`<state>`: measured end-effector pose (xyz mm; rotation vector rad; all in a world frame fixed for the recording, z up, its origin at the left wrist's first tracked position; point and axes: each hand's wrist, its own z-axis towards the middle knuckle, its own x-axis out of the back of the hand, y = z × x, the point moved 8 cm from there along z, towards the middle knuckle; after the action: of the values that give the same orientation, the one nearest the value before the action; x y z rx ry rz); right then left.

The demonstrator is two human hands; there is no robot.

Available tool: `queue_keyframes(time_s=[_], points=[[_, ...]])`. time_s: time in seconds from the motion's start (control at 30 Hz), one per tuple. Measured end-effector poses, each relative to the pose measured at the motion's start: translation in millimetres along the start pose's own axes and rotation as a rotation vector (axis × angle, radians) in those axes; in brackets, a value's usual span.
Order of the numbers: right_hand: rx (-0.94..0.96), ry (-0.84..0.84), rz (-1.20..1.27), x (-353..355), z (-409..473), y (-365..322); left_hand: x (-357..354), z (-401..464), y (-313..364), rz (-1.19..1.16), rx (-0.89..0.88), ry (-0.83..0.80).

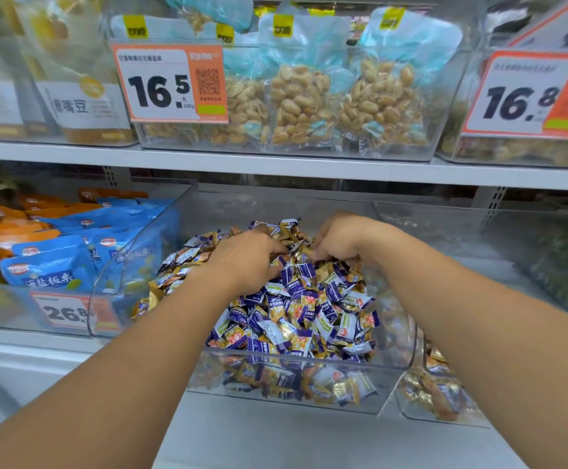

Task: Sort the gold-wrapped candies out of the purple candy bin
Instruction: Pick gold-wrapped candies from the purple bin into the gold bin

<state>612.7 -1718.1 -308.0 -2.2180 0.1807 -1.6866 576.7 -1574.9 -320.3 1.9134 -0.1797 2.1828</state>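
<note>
Both bare forearms reaching in, left hand (247,257) and right hand (338,240) with fingers curled into small, light, slippery gold-wrapped candies (297,257) heaped in clear plastic purple candy bin (286,389); best pinched by twisted wrapper ends, probably.

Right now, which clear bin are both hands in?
The middle bin on the lower shelf, heaped with purple and gold candies. Left hand and right hand dig in its far end; neighbouring bins are untouched.

Fingertips of both hands buried in heap of purple and gold wrapped candies (296,309); orange-bordered price tag at right (529,96) blurred, edge-cropped
</note>
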Motion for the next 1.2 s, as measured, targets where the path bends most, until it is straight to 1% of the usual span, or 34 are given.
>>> queue_keyframes(time_s=[0.07, 0.1, 0.2, 0.23, 0.27, 0.33, 0.4, 0.47, 0.6, 0.67, 0.7, 0.73, 0.83, 0.87, 0.9, 0.93, 1.0, 1.03, 1.07, 1.1, 1.13, 1.17, 1.2], points=[[-0.058, -0.049, 0.105, -3, 3, 12, 0, 3, 0, 0.033, 0.032, 0.019], [-0.064, -0.065, 0.201, -4, 4, 14, 0, 3, 2, 0.036, 0.054, 0.021], [-0.116, -0.134, 0.707, -7, 1, 17, 1, 5, 6, -0.005, 0.087, 0.048], [-0.114, -0.166, 0.832, -8, -1, 15, 3, 5, 6, -0.030, 0.081, 0.065], [-0.113, -0.198, 0.914, -9, -3, 13, 4, 4, 6, -0.061, 0.071, 0.080], [-0.114, -0.240, 0.980, -11, -6, 11, 4, 3, 1, -0.127, 0.058, 0.099], [-0.129, -0.253, 1.015, -10, -9, 10, 4, 1, -2, -0.181, 0.053, 0.099], [-0.145, -0.260, 1.059, -8, -12, 11, 7, -4, -6, -0.294, 0.060, 0.105], [-0.173, -0.262, 1.063, -6, -14, 12, 27, -24, -24, -0.583, 0.117, 0.234], [-0.187, -0.236, 1.067, -5, -15, 13, 36, -33, -32, -0.630, 0.137, 0.297], [-0.195, -0.231, 1.091, -5, -16, 13, 38, -36, -34, -0.612, 0.134, 0.294], [-0.207, -0.231, 1.125, -6, -19, 12, 37, -37, -32, -0.595, 0.119, 0.241], [-0.236, -0.300, 1.231, -13, -28, 5, 17, -42, -10, -0.586, 0.032, -0.103], [-0.232, -0.340, 1.252, -16, -31, 0, 15, -43, -4, -0.587, -0.005, -0.152], [-0.225, -0.376, 1.275, -18, -33, -3, 19, -41, -2, -0.592, -0.025, -0.113], [-0.222, -0.403, 1.297, -19, -33, -6, 29, -38, -7, -0.593, -0.014, 0.006], [-0.212, -0.433, 1.342, -19, -34, -9, 53, -39, -24, -0.546, 0.075, 0.314], [-0.201, -0.449, 1.352, -19, -34, -11, 58, -41, -31, -0.514, 0.111, 0.393], [-0.195, -0.450, 1.326, -18, -33, -12, 56, -40, -34, -0.478, 0.129, 0.391], [-0.186, -0.443, 1.269, -19, -32, -12, 49, -37, -33, -0.426, 0.128, 0.332], [-0.169, -0.402, 1.145, -19, -28, -10, 38, -33, -31, -0.362, 0.114, 0.252], [-0.124, -0.326, 0.952, -17, -24, -8, 26, -29, -28, -0.304, 0.099, 0.179], [-0.052, -0.225, 0.711, -12, -22, -10, 17, -25, -25, -0.265, 0.093, 0.122]])
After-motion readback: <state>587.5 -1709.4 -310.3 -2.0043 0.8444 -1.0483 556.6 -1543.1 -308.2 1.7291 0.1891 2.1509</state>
